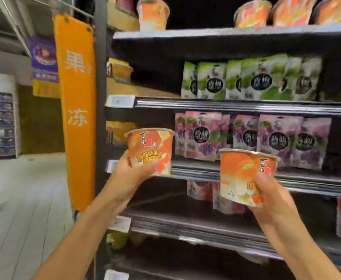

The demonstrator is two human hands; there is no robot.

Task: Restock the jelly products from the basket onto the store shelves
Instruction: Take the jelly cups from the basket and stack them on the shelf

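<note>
Each of my hands holds an orange jelly cup in front of the store shelves. My left hand (134, 172) grips the left jelly cup (150, 147) from below and behind, upright, level with the purple-pouch shelf. My right hand (270, 197) grips the right jelly cup (244, 174) at its lower side, tilted slightly. Matching orange cups (153, 14) stand on the top shelf (206, 33), with more at the upper right. The basket is out of view.
Green jelly pouches (252, 79) fill the second shelf, purple ones (262, 136) the third, red ones (200, 189) below. An orange hanging banner (76, 110) runs down the shelf's left post. A tiled aisle floor (24, 188) lies to the left.
</note>
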